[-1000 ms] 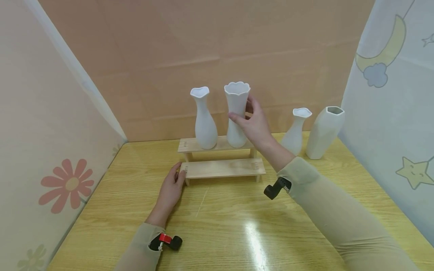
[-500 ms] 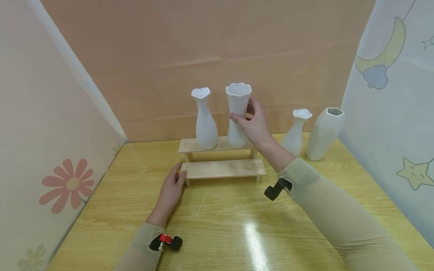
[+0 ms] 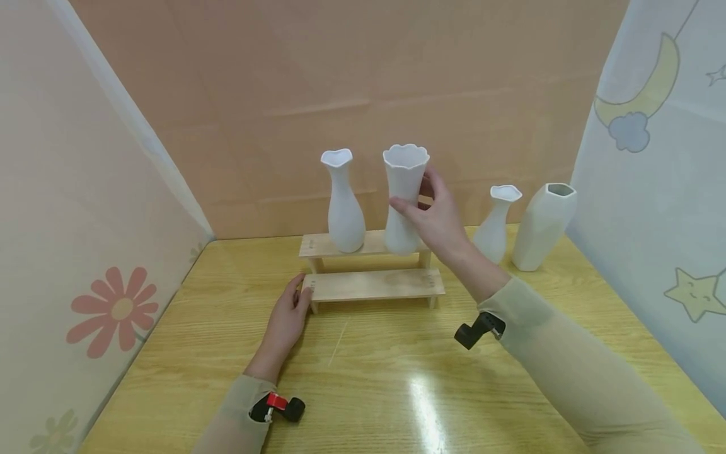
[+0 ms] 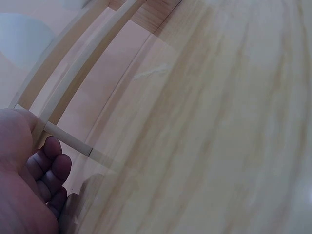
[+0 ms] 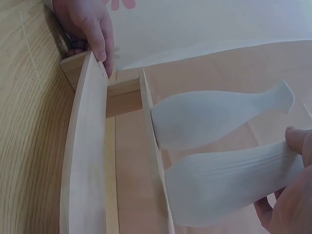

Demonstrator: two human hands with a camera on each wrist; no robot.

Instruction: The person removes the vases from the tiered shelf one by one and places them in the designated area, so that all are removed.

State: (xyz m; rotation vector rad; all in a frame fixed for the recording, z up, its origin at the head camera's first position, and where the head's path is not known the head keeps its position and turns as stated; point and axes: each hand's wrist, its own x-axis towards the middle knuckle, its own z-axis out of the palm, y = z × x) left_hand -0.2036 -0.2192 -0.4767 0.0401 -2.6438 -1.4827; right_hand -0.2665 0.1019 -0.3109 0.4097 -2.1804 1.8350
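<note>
Bench (image 3: 363,362): wood-grained, under everything listed here.
Stand (image 3: 340,287): pale wood, two boards on short legs, the rear upper board (image 3: 374,239) higher than the front one.
Angular vase (image 3: 542,230): white, on the bench well to the right of the stand.
Scalloped vase (image 3: 404,183): white, about upright at the right part of the upper board. In the head view its base overlaps that board's front edge; I cannot tell whether it rests there or is just lifted.
Slim vase (image 3: 346,211): standing on the upper board, left of the scalloped one and apart from it.
Small vase (image 3: 493,230): on the bench, just beside the angular one.
Right hand (image 3: 442,217): clamped round the scalloped vase, thumb in front and fingers behind.
Left hand (image 3: 287,318): clamped on the stand at the front board's left end, as it was half a second ago.
Gap between raised vases: wider now; the scalloped vase has shifted right and toward the camera, while the slim one has stayed. I judge its position unsettled and dependent on the grip.
</note>
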